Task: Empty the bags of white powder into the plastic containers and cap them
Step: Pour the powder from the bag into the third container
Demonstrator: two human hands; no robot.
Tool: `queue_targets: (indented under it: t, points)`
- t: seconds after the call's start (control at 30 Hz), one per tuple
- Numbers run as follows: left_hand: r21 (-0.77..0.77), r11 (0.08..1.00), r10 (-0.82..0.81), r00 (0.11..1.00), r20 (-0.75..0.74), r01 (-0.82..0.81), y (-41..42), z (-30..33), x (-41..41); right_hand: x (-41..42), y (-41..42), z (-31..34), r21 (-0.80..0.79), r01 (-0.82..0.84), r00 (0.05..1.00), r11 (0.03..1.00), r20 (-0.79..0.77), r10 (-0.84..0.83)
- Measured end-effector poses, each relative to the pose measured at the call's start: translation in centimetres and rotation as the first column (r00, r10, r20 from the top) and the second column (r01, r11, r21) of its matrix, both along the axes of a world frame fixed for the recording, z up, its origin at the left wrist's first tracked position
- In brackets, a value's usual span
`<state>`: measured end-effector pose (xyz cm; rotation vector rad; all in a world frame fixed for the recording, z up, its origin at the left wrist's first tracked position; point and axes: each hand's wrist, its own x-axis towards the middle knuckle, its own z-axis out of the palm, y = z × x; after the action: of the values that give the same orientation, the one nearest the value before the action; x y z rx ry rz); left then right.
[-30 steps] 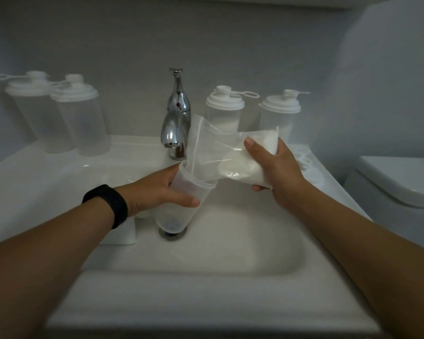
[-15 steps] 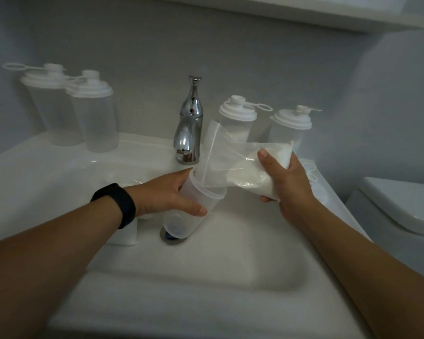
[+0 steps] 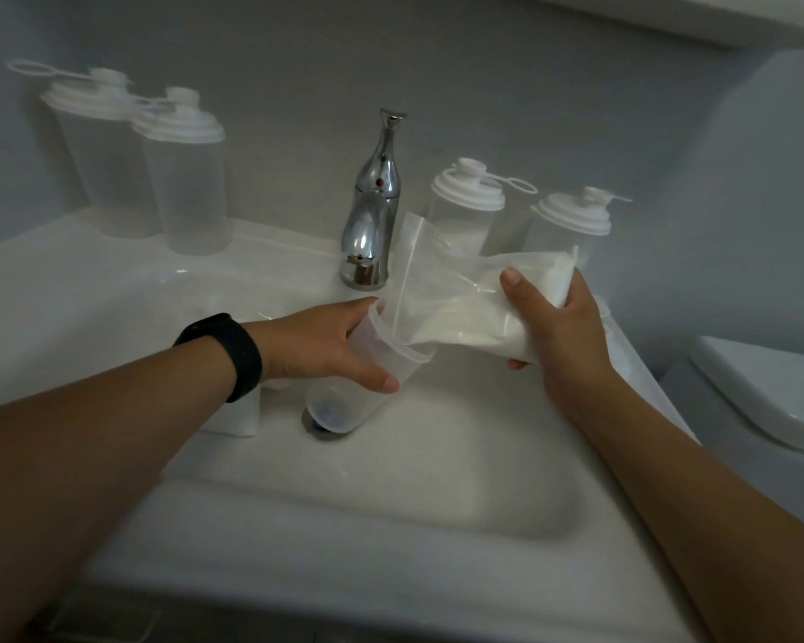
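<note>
Bag of white powder [image 3: 493, 308], mouth tipped into the tilted uncapped container [image 3: 367, 364] over the sink [image 3: 391, 526]. Right hand [image 3: 558, 336] grips the bag; left hand [image 3: 316, 345] curls round the container. Capped containers [image 3: 465, 211] flank the faucet [image 3: 372, 211] at the far edge.

Five plastic containers were in view: four capped ones, two at the counter's back left corner [image 3: 98, 164] [image 3: 186, 178] and two at its back right [image 3: 465, 206] [image 3: 567, 225], plus one uncapped container [image 3: 358, 378]. There was one bag of white powder [image 3: 474, 313] and one faucet [image 3: 372, 215].
</note>
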<state>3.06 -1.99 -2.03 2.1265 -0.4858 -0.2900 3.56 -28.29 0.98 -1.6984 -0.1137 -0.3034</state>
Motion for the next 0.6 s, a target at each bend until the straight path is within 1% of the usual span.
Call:
queue_targets:
  t: [0.27,0.47,0.6]
  points:
    - [-0.028,1.000,-0.014,1.000,-0.008,0.014,-0.04,-0.03,0.01,-0.17,0.13,0.19,0.030,0.010,1.000,0.999,-0.016,-0.010]
    - [-0.029,0.999,-0.021,1.000,-0.009,0.021,-0.24,0.08,-0.14,-0.07,-0.04,0.00,0.002,-0.005,1.000,1.000,-0.010,0.005]
    - [-0.057,0.998,-0.034,0.999,-0.038,0.032,-0.24,-0.16,0.02,0.04,-0.01,-0.06,0.026,0.010,1.000,1.000,-0.019,-0.010]
